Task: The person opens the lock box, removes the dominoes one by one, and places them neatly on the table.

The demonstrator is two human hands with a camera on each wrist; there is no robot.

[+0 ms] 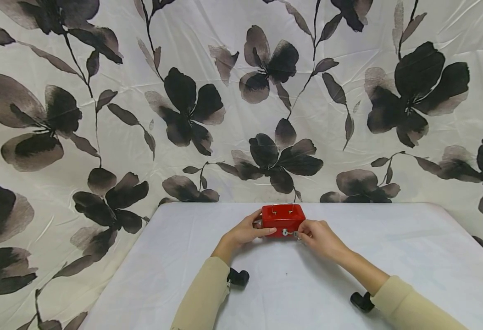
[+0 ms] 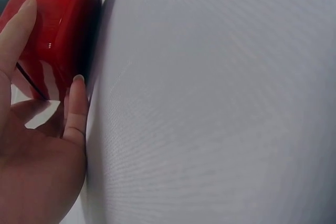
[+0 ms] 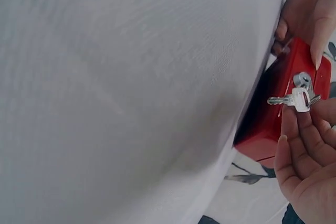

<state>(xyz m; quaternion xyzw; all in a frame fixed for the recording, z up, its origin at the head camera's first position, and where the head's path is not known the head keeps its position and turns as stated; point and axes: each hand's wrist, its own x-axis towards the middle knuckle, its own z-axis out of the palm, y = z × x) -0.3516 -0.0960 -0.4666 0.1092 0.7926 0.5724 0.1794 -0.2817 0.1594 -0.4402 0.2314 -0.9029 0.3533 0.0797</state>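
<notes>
A small red cash box (image 1: 283,225) with a metal handle on its lid stands at the far part of the table. On its front is a round silver lock (image 3: 302,80). My left hand (image 1: 244,231) grips the box's left end, thumb along the front, other fingers around the side and partly hidden. My right hand (image 1: 319,237) is at the front right of the box and pinches small silver keys (image 3: 298,99) by the lock. One key points away from the fingers; whether another sits in the lock I cannot tell. The left wrist view shows the left thumb (image 2: 18,35) against the red front.
A white cloth covers the table (image 1: 282,293), its far edge just behind the box. Behind hangs a white curtain (image 1: 233,123) with dark flowers. Black wrist cameras (image 1: 238,277) show beneath both sleeves.
</notes>
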